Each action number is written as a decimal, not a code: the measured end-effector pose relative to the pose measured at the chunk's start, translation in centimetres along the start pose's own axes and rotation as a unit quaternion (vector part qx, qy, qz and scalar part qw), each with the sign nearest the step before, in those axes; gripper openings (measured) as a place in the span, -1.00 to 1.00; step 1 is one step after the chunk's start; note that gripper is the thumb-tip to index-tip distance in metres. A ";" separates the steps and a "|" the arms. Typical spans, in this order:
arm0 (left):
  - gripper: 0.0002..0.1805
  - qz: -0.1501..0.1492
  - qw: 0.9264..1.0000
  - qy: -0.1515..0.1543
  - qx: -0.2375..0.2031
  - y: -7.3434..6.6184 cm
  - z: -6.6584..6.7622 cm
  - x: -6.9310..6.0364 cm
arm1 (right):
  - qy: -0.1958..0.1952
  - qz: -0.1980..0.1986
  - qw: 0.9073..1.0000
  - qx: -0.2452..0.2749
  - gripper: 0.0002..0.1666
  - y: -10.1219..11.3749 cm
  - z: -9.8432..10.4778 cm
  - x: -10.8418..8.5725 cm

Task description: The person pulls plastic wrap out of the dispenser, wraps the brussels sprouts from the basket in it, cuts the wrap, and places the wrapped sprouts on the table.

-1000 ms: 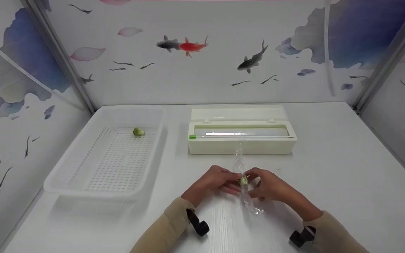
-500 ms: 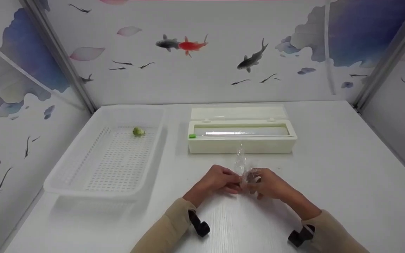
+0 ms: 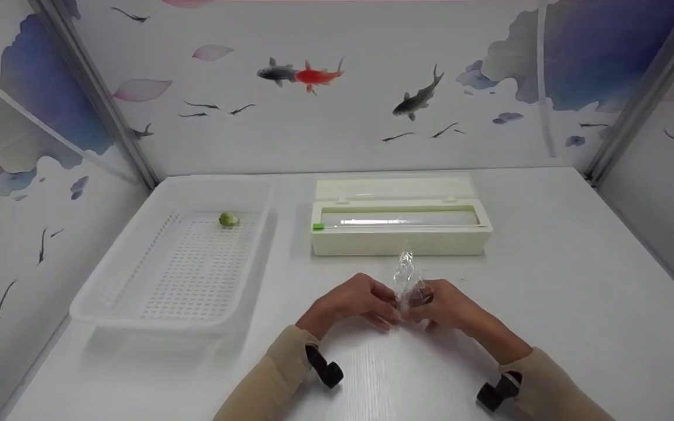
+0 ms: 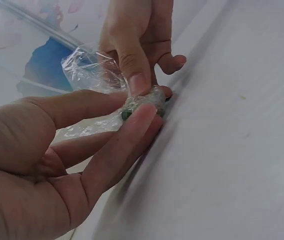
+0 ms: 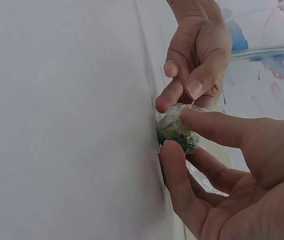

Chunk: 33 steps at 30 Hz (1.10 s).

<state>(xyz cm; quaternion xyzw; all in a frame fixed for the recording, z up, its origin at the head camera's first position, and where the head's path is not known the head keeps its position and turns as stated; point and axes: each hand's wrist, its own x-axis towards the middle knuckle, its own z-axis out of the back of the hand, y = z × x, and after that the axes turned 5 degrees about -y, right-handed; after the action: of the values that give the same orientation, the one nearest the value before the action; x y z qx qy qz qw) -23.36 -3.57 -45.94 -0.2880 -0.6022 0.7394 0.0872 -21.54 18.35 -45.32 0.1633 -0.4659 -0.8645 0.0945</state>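
A small green vegetable piece (image 5: 182,137) sits between both hands, wrapped in crinkled cling film (image 3: 405,272). Loose film rises in a twisted tail towards the dispenser. My left hand (image 3: 354,301) pinches the wrapped piece from the left; in the left wrist view its fingertips lie over the bundle. From the right, my right hand (image 3: 451,307) holds the same bundle between thumb and fingers, as the right wrist view shows. In the head view the fingers and film hide the green piece.
Behind the hands stands a pale cling film dispenser (image 3: 401,244), lid raised, a green slider (image 3: 318,227) at its left end. To the left is a white perforated basket (image 3: 150,321) with another green vegetable piece (image 3: 229,219) inside. Printed wall panels enclose the table.
The lower film tail that hung towards the table front has been folded up around the vegetable piece. The green piece, visible before, is now covered in the head view. Both hands stay nearly in place.
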 end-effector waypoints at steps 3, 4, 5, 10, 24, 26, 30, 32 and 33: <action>-0.71 -0.013 1.000 -0.003 0.003 0.1 -0.4 0.1 | 0.002 0.005 1.000 0.000 -0.60 0.1 0.0 0.0; -0.73 -0.015 1.000 -0.010 0.001 0.1 -0.5 0.1 | 0.003 0.005 1.000 0.000 -0.61 0.0 0.0 0.0; -0.74 -0.017 1.000 -0.015 -0.001 0.2 -0.6 0.1 | 0.003 0.006 1.000 -0.001 -0.61 0.0 -0.1 0.1; -0.76 -0.013 0.999 -0.043 -0.008 0.3 -0.9 0.1 | -0.003 0.004 1.000 -0.010 -0.66 0.0 -0.1 0.2; -0.77 0.011 0.996 -0.088 -0.009 0.4 -1.4 0.9 | 0.007 -0.014 0.999 0.034 -0.58 0.4 0.8 0.0; -0.77 0.012 0.996 -0.089 -0.011 0.5 -1.4 0.9 | 0.006 -0.016 0.999 0.044 -0.57 0.4 0.7 0.0; -0.80 0.006 0.995 -0.096 -0.007 0.5 -1.5 0.9 | 0.002 -0.021 0.998 0.051 -0.56 0.2 0.5 0.1; -0.81 0.001 0.995 -0.098 -0.002 0.5 -1.5 0.9 | -0.003 -0.025 0.998 0.057 -0.57 0.2 0.3 0.1; -0.81 -0.003 0.995 -0.097 0.004 0.5 -1.5 0.9 | -0.006 -0.026 0.998 0.061 -0.58 0.2 0.3 0.1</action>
<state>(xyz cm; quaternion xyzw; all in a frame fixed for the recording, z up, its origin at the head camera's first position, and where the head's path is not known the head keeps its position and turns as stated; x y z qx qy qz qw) -23.20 -2.05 -46.87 -0.2132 -0.6059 0.7658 0.0319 -21.75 18.43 -45.05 0.1758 -0.5140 -0.8375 0.0595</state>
